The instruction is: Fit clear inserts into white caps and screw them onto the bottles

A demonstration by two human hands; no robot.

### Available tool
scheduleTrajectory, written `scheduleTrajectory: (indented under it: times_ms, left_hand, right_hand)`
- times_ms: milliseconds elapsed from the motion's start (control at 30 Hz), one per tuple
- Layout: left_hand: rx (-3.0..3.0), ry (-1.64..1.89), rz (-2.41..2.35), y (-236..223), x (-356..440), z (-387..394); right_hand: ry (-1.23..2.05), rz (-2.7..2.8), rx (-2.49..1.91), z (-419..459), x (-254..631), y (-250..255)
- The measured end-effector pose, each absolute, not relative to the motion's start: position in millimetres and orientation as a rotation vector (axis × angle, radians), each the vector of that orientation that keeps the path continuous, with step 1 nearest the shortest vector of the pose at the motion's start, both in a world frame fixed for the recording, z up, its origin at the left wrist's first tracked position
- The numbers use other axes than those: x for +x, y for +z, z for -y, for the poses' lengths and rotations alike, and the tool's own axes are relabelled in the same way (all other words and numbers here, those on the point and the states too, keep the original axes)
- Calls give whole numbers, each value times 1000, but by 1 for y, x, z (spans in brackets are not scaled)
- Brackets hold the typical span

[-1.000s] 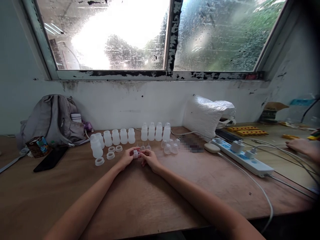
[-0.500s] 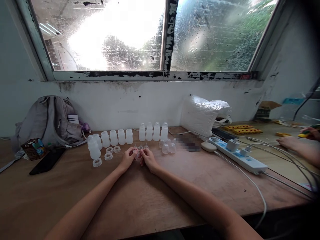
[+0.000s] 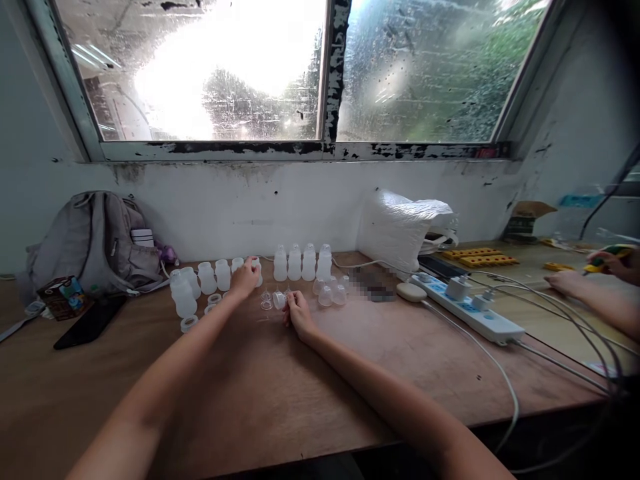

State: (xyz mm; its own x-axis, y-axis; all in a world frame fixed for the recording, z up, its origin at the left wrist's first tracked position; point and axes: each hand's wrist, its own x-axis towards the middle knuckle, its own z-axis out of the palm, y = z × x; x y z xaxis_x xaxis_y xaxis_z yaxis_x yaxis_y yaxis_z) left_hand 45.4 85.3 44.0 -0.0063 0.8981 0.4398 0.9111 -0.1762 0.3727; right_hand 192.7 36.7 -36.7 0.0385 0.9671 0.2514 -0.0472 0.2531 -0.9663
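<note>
My left hand [image 3: 245,279] reaches to the right end of a row of open frosted baby bottles [image 3: 223,275], its fingers closed at the rim of the end bottle [image 3: 257,268]. Lower and to the right, my right hand [image 3: 300,317] pinches a clear bottle collar with a nipple [image 3: 279,300], tilted on its side. Clear nipples [image 3: 267,301] lie on the table just left of it. White collar rings [image 3: 189,324] lie partly hidden behind my left forearm. Several capped bottles [image 3: 295,263] stand upright at the back, and domed clear caps [image 3: 325,295] sit right of my right hand.
A grey backpack [image 3: 95,230], a drink carton [image 3: 64,297] and a black phone [image 3: 90,325] are at the left. To the right are a white bag [image 3: 393,230], a round beige device [image 3: 411,292] and a power strip [image 3: 467,310] with cables. A co-worker's hands [image 3: 565,283] hold a yellow-green tool beyond.
My left hand has left the collar and nipple between both hands and moved up and left to the end open bottle. My right hand stays in place with the collar.
</note>
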Motion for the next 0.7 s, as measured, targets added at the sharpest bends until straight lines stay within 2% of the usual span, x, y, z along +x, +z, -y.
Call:
scheduleTrajectory:
  times_ms: [67, 200, 500, 700]
  left_hand:
    - [-2154, -780, 2018, 51, 47, -95]
    - [-2121, -691, 2060, 48, 56, -101]
    - [-2088, -621, 2092, 52, 57, -107]
    - [-2107, -654, 1981, 62, 50, -81]
  right_hand:
    - [1011, 1284, -1002, -36, 193, -37]
    - [1002, 1311, -1002, -36, 192, -37]
    - [1011, 1292, -1025, -37, 192, -38]
    - [972, 1245, -1011, -36, 192, -36]
